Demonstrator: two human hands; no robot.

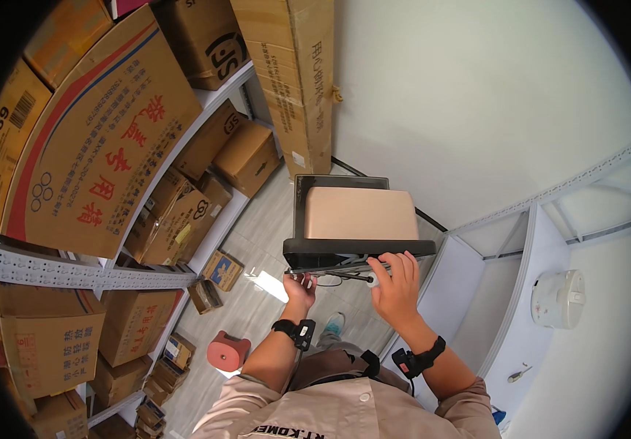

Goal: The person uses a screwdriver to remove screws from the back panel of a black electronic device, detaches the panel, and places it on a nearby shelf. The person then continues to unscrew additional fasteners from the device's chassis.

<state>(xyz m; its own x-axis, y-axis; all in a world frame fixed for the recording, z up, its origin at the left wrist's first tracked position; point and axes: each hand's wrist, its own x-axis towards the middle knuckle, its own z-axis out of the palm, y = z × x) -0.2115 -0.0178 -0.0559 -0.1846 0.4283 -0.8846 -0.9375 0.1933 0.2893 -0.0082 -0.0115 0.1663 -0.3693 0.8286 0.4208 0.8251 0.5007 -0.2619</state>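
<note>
On my feed's left, cardboard boxes [107,143] fill the shelves, with a red stool [229,352] on the floor nearby. The left hand [300,290] has bent fingers at the near underside of a beige-and-black case [361,214], straight ahead of the wearer; the right hand [394,290] has fingers extended at its near edge. I can't tell how firmly either grips. Farther right sits a white lidded appliance [557,299].

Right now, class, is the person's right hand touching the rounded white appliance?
No, the right hand is at the near edge of the beige-and-black boxy device.
</note>
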